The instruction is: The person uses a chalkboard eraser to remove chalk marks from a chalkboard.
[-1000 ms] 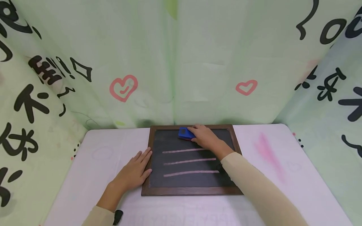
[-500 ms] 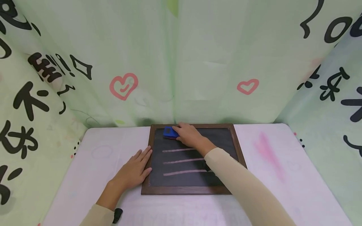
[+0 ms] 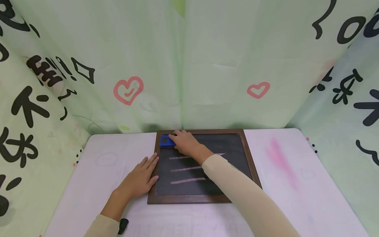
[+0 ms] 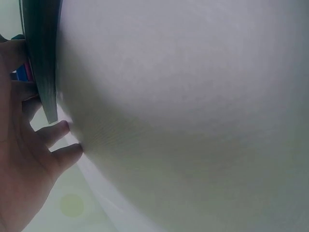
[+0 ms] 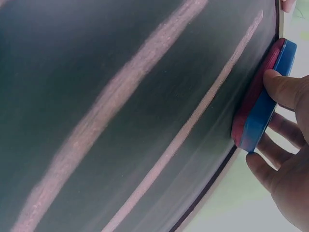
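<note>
A framed chalkboard (image 3: 189, 199) lies on the table in the head view, with three pink chalk lines (image 3: 185, 170) across it. My right hand (image 3: 189, 144) grips a blue chalkboard eraser (image 3: 165, 141) at the board's upper left corner, beyond the top line. In the right wrist view, thumb and fingers pinch the sides of the eraser (image 5: 260, 116), its red felt face against the board. My left hand (image 3: 139, 181) rests at the board's left frame with fairly straight fingers. From the left wrist, several fingers of that hand (image 4: 24, 159) overlap the frame edge (image 4: 43, 58).
The white table (image 3: 112, 158) extends on both sides of the board, with a pink smear (image 3: 281, 159) on the right. Pale green curtains (image 3: 213, 65) with hearts and black writing hang behind and beside it. My right sleeve (image 3: 245, 194) covers the board's lower right corner.
My right hand has slid the eraser leftward along the top of the board, from near the middle to the left frame. The left hand has stayed in place.
</note>
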A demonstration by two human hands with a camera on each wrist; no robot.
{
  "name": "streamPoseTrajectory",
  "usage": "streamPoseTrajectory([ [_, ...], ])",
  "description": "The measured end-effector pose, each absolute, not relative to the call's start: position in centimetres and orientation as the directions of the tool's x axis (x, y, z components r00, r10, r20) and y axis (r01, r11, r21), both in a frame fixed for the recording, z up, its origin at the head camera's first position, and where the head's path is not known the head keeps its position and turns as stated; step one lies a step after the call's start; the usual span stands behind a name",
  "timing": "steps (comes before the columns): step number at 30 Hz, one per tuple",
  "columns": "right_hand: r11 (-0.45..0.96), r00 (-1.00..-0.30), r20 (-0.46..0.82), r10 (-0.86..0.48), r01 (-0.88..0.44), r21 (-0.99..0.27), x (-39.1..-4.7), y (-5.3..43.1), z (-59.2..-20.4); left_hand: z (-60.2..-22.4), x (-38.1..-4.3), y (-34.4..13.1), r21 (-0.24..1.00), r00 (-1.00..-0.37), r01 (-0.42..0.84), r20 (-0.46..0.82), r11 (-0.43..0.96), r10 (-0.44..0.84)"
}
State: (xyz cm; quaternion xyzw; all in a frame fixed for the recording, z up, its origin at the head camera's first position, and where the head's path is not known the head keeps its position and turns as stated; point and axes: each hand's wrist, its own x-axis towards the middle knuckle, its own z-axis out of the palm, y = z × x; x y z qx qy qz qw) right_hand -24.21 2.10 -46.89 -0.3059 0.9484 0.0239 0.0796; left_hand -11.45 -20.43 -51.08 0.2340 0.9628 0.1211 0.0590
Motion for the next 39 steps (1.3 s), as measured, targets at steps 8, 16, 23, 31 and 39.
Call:
streamPoseTrajectory([
  [8,0.801,-0.782,-0.188,-0.594,-0.598,-0.042,-23.8,2.5,-46.6,-51.0,-11.3,-20.4,0.278,-0.883,0.432,-0.063,0.858,0.465],
  [16,0.776,-0.762,-0.150,-0.630,-0.625,-0.084,-23.5,3.9,-46.9,-50.9,-11.2,-20.4,0.287,-0.888,0.418,-0.072,0.862,0.455],
  [23,0.771,-0.755,-0.159,-0.636,-0.624,-0.124,-23.9,6.6,-46.9,-50.7,-11.1,-20.4,0.293,-0.886,0.419,-0.074,0.860,0.457],
  [31,0.797,-0.778,-0.174,-0.604,-0.583,-0.158,-24.3,10.1,-46.6,-50.7,-11.5,-20.4,0.287,-0.884,0.422,-0.082,0.860,0.461],
  [39,0.824,-0.817,-0.145,-0.558,-0.525,-0.212,-24.0,13.9,-46.5,-50.8,-11.5,-20.2,0.288,-0.885,0.423,-0.070,0.859,0.459],
])
